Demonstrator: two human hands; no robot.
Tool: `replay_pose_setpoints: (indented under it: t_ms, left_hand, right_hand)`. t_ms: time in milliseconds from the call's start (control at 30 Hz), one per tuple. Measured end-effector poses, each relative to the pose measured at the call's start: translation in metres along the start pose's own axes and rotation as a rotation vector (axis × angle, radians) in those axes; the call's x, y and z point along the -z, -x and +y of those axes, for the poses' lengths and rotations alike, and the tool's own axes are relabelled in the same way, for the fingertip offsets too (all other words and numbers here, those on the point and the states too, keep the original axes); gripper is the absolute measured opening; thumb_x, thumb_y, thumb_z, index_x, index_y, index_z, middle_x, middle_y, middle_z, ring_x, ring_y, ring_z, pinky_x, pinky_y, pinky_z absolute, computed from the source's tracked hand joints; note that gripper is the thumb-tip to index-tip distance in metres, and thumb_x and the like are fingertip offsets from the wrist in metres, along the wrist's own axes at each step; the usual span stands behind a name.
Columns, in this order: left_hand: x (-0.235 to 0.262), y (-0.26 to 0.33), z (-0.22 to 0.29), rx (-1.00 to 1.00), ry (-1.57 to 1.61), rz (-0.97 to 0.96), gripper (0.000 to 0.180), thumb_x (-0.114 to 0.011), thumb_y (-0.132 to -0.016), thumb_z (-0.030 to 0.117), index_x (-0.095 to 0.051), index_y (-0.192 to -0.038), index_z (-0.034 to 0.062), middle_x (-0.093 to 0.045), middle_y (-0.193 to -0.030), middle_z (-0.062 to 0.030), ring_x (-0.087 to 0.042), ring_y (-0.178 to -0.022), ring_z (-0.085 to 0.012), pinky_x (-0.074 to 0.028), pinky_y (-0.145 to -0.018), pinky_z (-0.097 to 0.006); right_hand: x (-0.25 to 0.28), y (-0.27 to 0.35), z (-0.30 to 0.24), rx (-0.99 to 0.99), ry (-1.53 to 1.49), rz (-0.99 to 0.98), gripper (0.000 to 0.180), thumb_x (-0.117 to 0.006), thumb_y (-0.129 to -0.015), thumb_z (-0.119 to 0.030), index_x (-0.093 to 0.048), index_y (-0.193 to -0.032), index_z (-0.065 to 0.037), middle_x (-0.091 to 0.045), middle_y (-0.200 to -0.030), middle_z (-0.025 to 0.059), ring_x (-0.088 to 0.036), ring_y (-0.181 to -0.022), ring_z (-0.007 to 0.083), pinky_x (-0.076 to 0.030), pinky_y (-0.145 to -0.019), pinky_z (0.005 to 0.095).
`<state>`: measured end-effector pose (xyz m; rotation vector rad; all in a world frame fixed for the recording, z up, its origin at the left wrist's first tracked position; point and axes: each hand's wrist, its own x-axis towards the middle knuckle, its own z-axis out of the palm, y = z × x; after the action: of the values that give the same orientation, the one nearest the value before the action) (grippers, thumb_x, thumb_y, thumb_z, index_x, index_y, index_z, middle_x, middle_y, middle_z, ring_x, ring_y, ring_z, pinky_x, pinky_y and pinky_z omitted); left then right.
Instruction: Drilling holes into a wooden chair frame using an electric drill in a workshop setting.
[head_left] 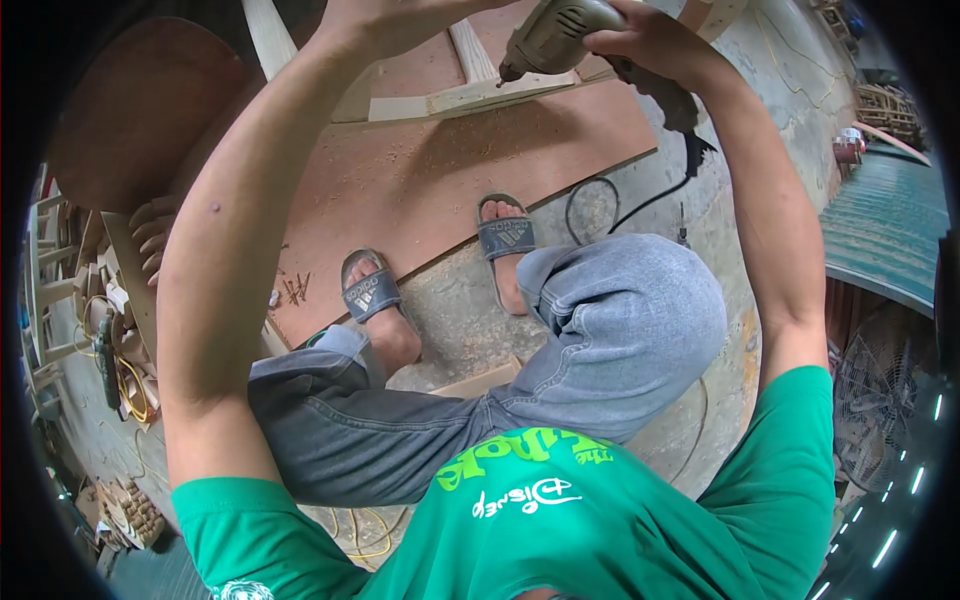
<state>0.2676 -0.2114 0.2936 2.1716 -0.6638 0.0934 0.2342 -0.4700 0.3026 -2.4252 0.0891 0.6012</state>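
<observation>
My right hand is wrapped round the handle of a corded power drill at the top. The drill points down and to the left, its bit close to a pale wooden rail; I cannot tell whether they touch. At the top edge, my left hand reaches over the wooden frame. Most of its fingers are cut off by the picture's edge, so what they touch is hidden. Beneath the frame lies a brown plywood board strewn with shavings. Several screws lie on its left part.
The drill's black cord loops over the concrete floor beside my right knee. My sandalled feet are at the board's near edge. A large round brown panel stands at the left, near stacked wooden parts. A green surface is at the right.
</observation>
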Motion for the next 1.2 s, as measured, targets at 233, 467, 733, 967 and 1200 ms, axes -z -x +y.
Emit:
replay_pose_setpoints:
  t_ms: [233,467,733,967,1200]
  left_hand:
    - [0.001,-0.003,-0.001,0.027,-0.025,-0.025,0.063,-0.079,-0.073,0.058,-0.073,-0.103,0.0037,-0.075,-0.09,-0.0136,-0.073,-0.086,-0.0244,-0.055,-0.075,-0.038]
    - [0.0,-0.004,-0.005,-0.001,-0.051,-0.001,0.063,-0.079,-0.073,0.06,-0.073,-0.101,0.0039,-0.074,-0.088,-0.014,-0.073,-0.084,-0.0248,-0.055,-0.075,-0.038]
    - [0.002,-0.004,-0.002,0.007,-0.082,-0.012,0.06,-0.079,-0.074,0.058,-0.073,-0.102,0.0045,-0.075,-0.089,-0.0142,-0.073,-0.084,-0.0265,-0.055,-0.074,-0.039]
    - [0.002,-0.003,-0.006,-0.02,-0.072,0.017,0.059,-0.079,-0.074,0.056,-0.073,-0.102,0.0041,-0.075,-0.089,-0.0147,-0.074,-0.084,-0.0267,-0.056,-0.074,-0.039]
    - [0.003,-0.006,-0.003,-0.002,-0.056,-0.001,0.059,-0.08,-0.073,0.055,-0.073,-0.1,0.003,-0.074,-0.088,-0.0149,-0.073,-0.083,-0.0256,-0.055,-0.073,-0.038]
  right_hand:
    - [-0.021,0.002,0.03,0.066,-0.039,0.101,0.031,-0.067,-0.095,-0.032,-0.06,-0.105,-0.004,-0.061,-0.075,0.002,-0.06,-0.06,0.0096,-0.05,-0.05,0.0274]
    - [-0.034,0.0,0.027,0.159,-0.124,0.086,0.03,-0.067,-0.096,-0.031,-0.059,-0.107,-0.004,-0.061,-0.071,0.0024,-0.059,-0.058,0.0089,-0.049,-0.05,0.0261]
    - [-0.041,-0.008,0.029,0.145,-0.139,0.058,0.031,-0.067,-0.096,-0.032,-0.056,-0.108,-0.005,-0.058,-0.07,0.0021,-0.056,-0.054,0.0082,-0.047,-0.045,0.0246]
    - [-0.039,-0.016,0.036,0.16,-0.14,0.031,0.034,-0.067,-0.097,-0.033,-0.056,-0.113,-0.005,-0.058,-0.07,0.0023,-0.055,-0.054,0.0081,-0.046,-0.045,0.0247]
    - [-0.034,-0.021,0.05,0.172,-0.185,-0.021,0.036,-0.067,-0.095,-0.033,-0.056,-0.114,-0.004,-0.056,-0.073,0.0016,-0.056,-0.055,0.0087,-0.048,-0.045,0.0259]
